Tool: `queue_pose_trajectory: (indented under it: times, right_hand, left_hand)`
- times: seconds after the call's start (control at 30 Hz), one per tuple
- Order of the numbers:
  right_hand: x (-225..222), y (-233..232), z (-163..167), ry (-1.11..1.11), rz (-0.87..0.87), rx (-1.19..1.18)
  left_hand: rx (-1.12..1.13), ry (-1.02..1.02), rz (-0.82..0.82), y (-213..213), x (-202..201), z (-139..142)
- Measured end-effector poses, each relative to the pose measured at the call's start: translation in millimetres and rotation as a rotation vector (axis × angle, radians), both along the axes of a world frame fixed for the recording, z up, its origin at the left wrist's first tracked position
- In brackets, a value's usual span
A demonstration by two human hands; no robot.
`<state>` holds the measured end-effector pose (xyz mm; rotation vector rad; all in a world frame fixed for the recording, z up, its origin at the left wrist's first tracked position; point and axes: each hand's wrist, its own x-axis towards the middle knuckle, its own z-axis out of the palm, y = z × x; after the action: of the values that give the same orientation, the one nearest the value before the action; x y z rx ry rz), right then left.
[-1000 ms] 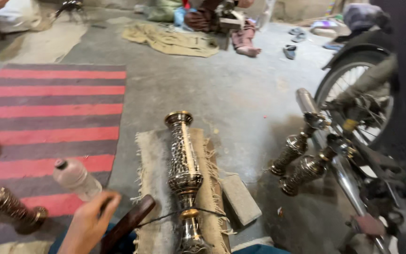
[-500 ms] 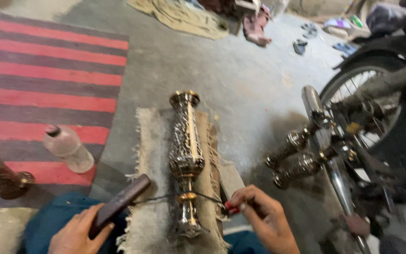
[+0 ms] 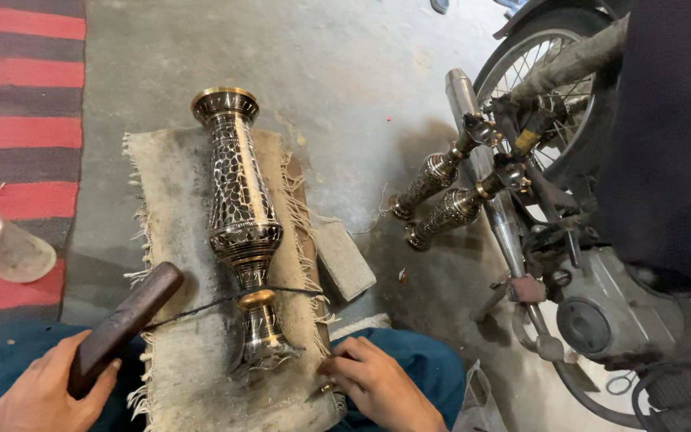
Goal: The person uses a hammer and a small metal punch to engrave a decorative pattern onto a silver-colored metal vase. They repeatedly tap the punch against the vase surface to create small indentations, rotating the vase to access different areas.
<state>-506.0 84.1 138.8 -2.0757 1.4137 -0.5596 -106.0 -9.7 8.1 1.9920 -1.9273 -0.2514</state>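
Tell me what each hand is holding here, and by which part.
The left hand grips a dark wooden block by its near end. The right hand pinches a small metal tool beside the vase; exact hold unclear.

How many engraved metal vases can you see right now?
3: one vase lying on the mat, two smaller vases leaning against the motorcycle. Others may be out of frame.

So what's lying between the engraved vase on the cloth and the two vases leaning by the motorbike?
In the head view, a flat grey stone block lies on bare concrete between the engraved vase and the two leaning vases, just off the fringed cloth.
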Motion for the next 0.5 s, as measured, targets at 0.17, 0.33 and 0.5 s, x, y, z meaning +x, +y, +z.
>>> queue_pose_trajectory:
  times: [0.17, 0.33, 0.5]
  right_hand:
    - [13.9, 9.5, 11.3, 0.241, 0.099, -0.024]
    - [18.2, 21.7, 4.5, 0.191, 0.185, 0.009]
    - [12.5, 32.2, -26.3, 0.303, 0.288, -0.065]
  left_hand:
    - [-0.058, 0.018, -0.016, 14.0, 5.5, 17.3]
    - [-0.013, -0.033, 0.006, 24.7, 13.9, 27.9]
    - [0.065, 0.032, 0.038, 26.9, 18.2, 32.2]
